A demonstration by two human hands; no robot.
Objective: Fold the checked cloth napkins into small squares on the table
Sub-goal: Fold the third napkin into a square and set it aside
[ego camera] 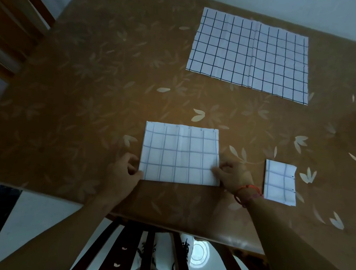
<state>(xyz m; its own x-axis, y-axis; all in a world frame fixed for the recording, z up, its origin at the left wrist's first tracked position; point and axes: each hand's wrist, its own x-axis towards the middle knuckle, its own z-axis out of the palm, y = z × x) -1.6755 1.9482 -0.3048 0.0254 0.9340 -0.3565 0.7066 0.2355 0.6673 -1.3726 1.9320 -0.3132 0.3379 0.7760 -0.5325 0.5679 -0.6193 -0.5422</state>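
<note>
We pinch both near corners of the napkin, mid-fold

The napkin [180,155] lies as a folded rectangle close to the table's [89,78] front edge. Our left hand [122,170] pinches its near left corner and our right hand [232,176] pinches its near right corner, fingers curled onto the cloth. A finished square [280,182] sits to the right, apart from it, and a flat napkin [251,54] waits well beyond. We judge the next fold is the risky part: if one hand lifts faster than the other, the layers could slide and the edges land skewed. If we pinch only the top layer, the fold could open up. A wide sweep with the right hand might also nudge the square out of shape
</note>
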